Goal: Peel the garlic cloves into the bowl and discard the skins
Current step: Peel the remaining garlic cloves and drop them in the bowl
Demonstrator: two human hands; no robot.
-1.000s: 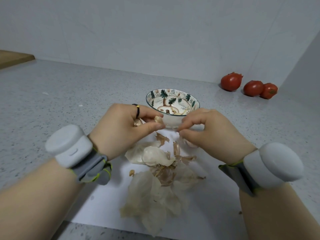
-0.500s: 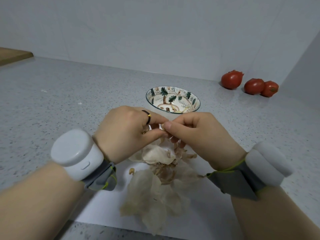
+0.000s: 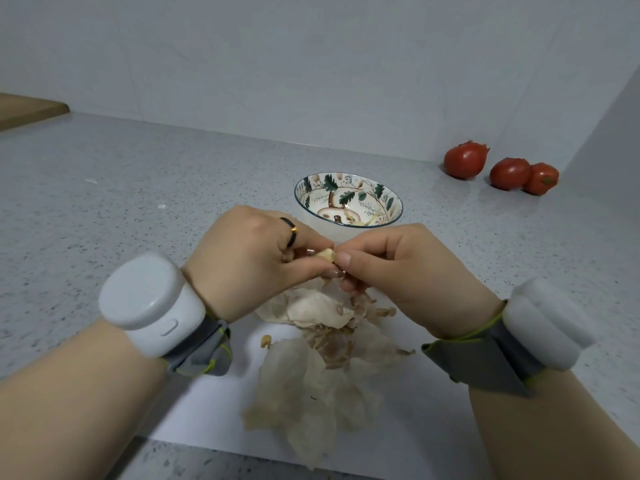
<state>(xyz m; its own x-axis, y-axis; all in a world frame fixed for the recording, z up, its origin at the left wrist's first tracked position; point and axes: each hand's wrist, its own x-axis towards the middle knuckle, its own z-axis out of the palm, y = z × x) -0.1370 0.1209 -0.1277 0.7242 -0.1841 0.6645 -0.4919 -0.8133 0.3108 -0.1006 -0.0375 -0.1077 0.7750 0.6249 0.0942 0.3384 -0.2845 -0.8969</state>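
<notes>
clove (image 3: 325, 255) between both hands' fingers (image 3: 348, 260)

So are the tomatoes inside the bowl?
No, the three tomatoes sit on the counter by the wall, apart from the bowl.

A home kitchen, gray speckled counter (image 3: 145, 188) against a plain wall, painted bowl (image 3: 348, 199), three red tomatoes (image 3: 502, 168) in the corner, garlic skins (image 3: 311, 375) on white paper (image 3: 398, 445)

No legible text anywhere.
</notes>
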